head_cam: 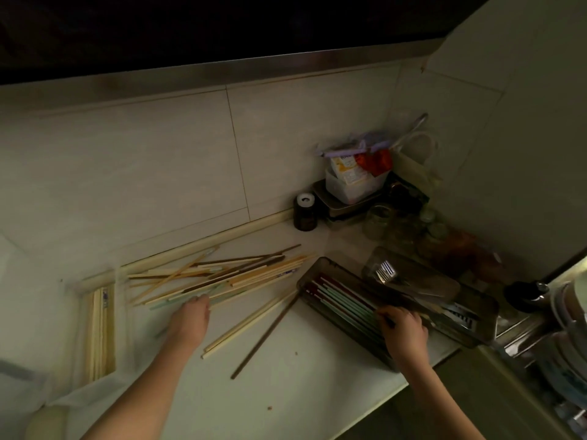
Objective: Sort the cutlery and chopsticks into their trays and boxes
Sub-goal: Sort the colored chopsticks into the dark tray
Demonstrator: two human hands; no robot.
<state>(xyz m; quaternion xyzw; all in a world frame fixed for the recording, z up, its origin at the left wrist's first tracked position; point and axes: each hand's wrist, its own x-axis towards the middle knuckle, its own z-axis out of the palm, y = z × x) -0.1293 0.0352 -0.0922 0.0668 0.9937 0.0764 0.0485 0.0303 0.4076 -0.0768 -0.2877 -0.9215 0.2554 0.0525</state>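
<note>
two hands down: i see left hand (190, 315) touching the chopstick pile (222, 274) ahead, grip unclear; right hand (401, 327) pinches chopsticks in the tray (305, 281).

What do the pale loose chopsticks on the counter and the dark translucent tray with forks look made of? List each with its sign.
Pale loose chopsticks: probably bamboo or wood, matte cream-tan with no shine.
Dark translucent tray: likely smoky plastic, since the forks show through its wall; the dim light leaves it uncertain.
</note>
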